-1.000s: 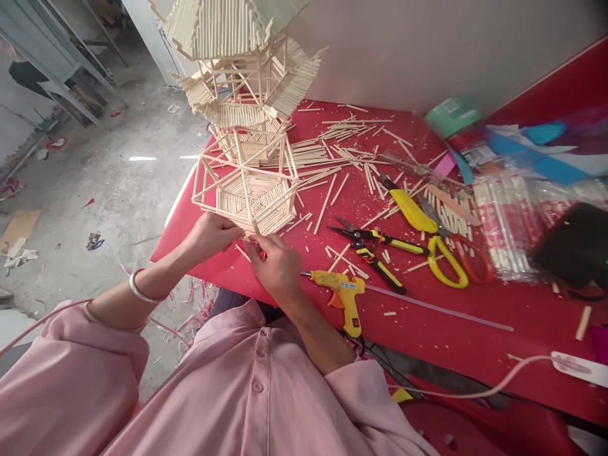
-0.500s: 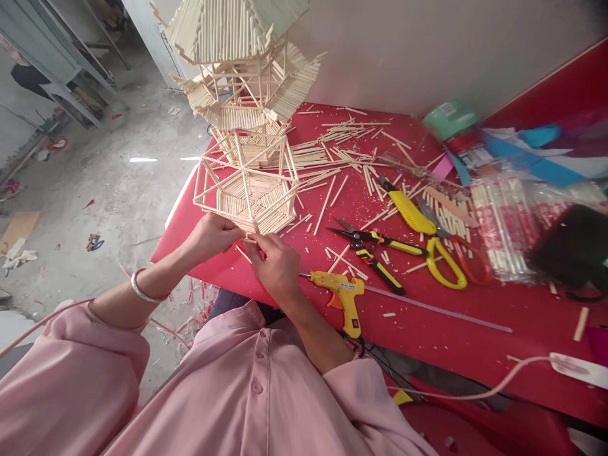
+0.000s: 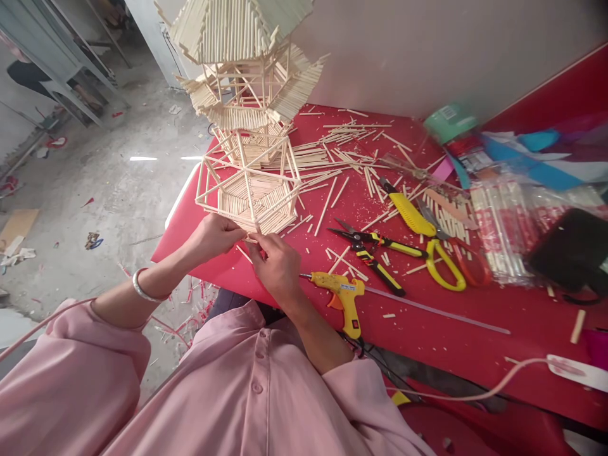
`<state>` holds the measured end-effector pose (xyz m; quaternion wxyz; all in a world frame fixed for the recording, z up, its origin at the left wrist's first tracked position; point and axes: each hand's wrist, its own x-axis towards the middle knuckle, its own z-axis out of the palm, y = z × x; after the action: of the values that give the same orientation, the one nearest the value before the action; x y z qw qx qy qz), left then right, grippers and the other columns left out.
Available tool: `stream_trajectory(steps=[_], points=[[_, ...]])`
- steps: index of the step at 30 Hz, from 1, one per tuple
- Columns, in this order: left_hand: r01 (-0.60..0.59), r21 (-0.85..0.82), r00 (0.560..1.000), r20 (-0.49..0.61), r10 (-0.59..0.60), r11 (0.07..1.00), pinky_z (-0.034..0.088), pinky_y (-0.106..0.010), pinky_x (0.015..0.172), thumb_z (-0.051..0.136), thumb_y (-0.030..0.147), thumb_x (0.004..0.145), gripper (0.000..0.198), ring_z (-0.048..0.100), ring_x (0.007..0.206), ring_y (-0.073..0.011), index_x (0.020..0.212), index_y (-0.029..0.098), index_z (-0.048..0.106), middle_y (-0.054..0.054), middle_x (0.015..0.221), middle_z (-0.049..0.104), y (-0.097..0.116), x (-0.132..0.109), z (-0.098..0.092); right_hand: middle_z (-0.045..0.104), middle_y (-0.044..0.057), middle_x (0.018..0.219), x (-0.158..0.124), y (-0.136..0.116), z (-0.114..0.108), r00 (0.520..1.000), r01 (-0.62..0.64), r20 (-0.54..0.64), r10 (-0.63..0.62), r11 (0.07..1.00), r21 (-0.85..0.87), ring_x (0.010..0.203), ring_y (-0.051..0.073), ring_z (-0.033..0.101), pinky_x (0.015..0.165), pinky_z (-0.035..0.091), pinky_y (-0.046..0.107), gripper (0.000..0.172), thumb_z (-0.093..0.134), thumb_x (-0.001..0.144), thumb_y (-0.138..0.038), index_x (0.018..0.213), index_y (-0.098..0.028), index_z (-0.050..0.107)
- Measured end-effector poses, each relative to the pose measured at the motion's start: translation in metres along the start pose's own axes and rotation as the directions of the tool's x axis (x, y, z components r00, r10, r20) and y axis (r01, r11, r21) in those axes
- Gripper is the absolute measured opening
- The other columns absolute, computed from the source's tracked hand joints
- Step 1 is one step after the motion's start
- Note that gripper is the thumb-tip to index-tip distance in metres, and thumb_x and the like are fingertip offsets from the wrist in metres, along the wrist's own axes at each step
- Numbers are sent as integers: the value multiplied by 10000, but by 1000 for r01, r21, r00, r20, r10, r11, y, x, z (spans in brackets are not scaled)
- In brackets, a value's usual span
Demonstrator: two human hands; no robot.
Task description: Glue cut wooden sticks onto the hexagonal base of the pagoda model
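Note:
A six-sided frame of thin wooden sticks [image 3: 246, 171] with a slatted floor stands at the near left of the red table. At its front corner my left hand [image 3: 216, 237] and my right hand [image 3: 277, 263] meet, thumbs and fingers pinched together. Between the fingertips is a short piece of wooden stick [image 3: 251, 238], mostly hidden by the fingers. Behind the frame rises a tiered stick pagoda [image 3: 237, 38] with slatted roofs. A yellow hot glue gun [image 3: 342, 292] lies right of my right hand, a clear glue stick [image 3: 427, 307] running out behind it.
Loose wooden sticks [image 3: 351, 133] are scattered over the red table [image 3: 294, 304]. To the right lie pliers [image 3: 373, 250], a yellow utility knife [image 3: 411, 212], scissors [image 3: 444, 263], bagged sticks [image 3: 503, 221] and a black object [image 3: 572, 250]. A pink cord [image 3: 475, 396] crosses the front edge.
Both hands stay pinched at the frame's front corner, with barely any movement. The whole view has shifted very slightly.

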<state>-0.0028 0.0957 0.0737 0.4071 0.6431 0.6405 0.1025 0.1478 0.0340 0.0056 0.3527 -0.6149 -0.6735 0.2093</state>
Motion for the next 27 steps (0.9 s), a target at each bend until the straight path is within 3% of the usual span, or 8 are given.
stream_trajectory(steps=[9,11,15,18,22,27], points=[[-17,6,1000,-6,17,1000,251,-230,427,564,364,764,427,333,396,-70,399,175,448,28,393,399,3,-4,-3,731,27,887,2,-1,0,1000,6,-8,-6,1000,1,729,129,627,652,391,242,320,494,992,-433,1099,-257,740],[-55,14,998,-19,55,998,255,-228,445,570,370,764,396,331,423,-73,432,168,499,33,410,409,0,-6,-5,732,27,887,1,-1,-1,1000,6,-10,-6,1000,0,721,128,628,660,396,243,313,501,991,-429,1070,-249,745],[-150,36,988,-40,151,988,343,-224,512,593,374,755,262,465,527,-108,714,171,753,1,577,638,-11,-9,-6,735,30,901,0,-1,-1,1000,2,-6,-2,1000,-1,761,138,646,691,414,244,300,524,983,-438,1068,-252,744],[-197,54,977,-70,200,979,392,-232,559,597,373,758,289,537,586,-132,838,181,797,-28,690,726,-18,-10,-4,737,30,917,0,-2,-1,1000,6,-9,-6,1000,3,807,146,660,708,425,245,288,536,977,-432,1070,-253,741],[-214,63,971,-98,219,975,381,-232,544,597,367,768,287,505,542,-124,848,183,802,-22,633,704,-21,-11,0,734,31,908,0,-5,-2,999,20,-28,-20,1000,3,767,140,657,687,434,244,289,531,978,-415,1055,-235,744],[-152,-80,981,-131,141,985,334,-235,524,632,357,739,216,458,544,-120,705,174,742,6,572,619,-20,-11,0,735,50,919,-6,-9,-13,999,10,-51,-10,1000,5,766,144,667,719,477,243,292,503,977,-364,1081,-224,737]])
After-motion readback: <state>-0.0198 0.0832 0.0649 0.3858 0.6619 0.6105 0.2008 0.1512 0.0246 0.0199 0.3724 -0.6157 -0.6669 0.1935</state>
